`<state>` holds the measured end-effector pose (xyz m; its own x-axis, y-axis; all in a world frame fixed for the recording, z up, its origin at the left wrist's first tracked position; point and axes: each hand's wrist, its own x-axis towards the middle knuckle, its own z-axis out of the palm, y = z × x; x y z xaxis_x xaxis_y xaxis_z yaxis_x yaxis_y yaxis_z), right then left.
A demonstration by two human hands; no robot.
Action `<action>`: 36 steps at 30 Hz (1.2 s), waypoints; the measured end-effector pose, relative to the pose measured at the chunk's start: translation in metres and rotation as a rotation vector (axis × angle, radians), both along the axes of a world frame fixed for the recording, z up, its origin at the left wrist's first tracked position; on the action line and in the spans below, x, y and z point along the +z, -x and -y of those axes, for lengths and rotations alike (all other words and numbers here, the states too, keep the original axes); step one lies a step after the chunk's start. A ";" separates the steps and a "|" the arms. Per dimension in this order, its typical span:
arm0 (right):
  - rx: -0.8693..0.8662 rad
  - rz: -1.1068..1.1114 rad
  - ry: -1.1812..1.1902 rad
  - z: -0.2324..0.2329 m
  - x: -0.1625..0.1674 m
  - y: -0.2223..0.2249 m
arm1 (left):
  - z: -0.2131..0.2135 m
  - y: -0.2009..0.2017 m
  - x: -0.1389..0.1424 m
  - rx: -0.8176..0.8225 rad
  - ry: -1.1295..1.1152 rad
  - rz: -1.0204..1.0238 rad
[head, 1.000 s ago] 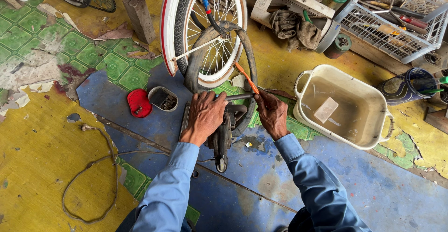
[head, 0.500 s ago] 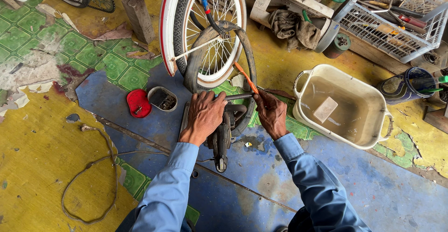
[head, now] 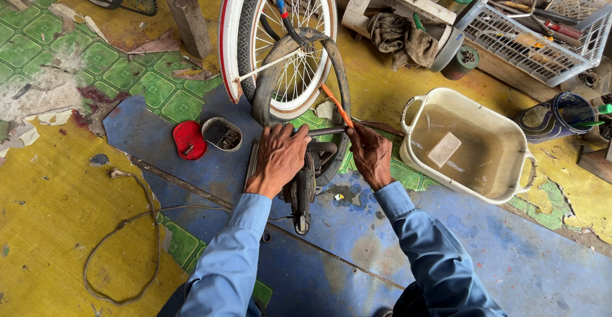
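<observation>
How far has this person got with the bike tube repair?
Already done: a black inner tube hangs out of the white-rimmed wheel, and a basin of water stands ready. In hand: the left hand presses the tube onto a small clamp stand, while the right hand holds an orange tool. Left: the tube is not yet back in the wheel.

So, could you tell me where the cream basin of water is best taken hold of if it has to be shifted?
Probably by its two loop handles, one at each end of the cream basin, with a hand coming in from either end. It sits level and holds murky water with a pale block in it, so a one-sided or rim grip would likely tip it and spill.
</observation>
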<state>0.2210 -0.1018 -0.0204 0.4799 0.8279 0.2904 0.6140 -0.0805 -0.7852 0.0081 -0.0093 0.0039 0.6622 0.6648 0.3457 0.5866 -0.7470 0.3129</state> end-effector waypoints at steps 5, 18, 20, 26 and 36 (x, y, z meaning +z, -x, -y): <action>-0.013 -0.016 0.018 0.000 -0.001 0.000 | -0.001 0.000 0.000 0.001 -0.005 0.013; 0.020 -0.184 0.150 -0.001 -0.047 -0.056 | 0.001 0.001 0.001 0.001 0.003 -0.002; -0.037 -0.379 0.090 0.003 -0.068 -0.085 | 0.001 0.002 0.001 -0.005 0.010 0.001; -0.480 0.394 0.241 0.050 -0.100 -0.181 | 0.000 0.002 0.002 -0.013 -0.026 0.029; -0.588 0.165 0.707 0.076 -0.104 -0.186 | 0.000 0.005 0.006 -0.021 0.001 0.003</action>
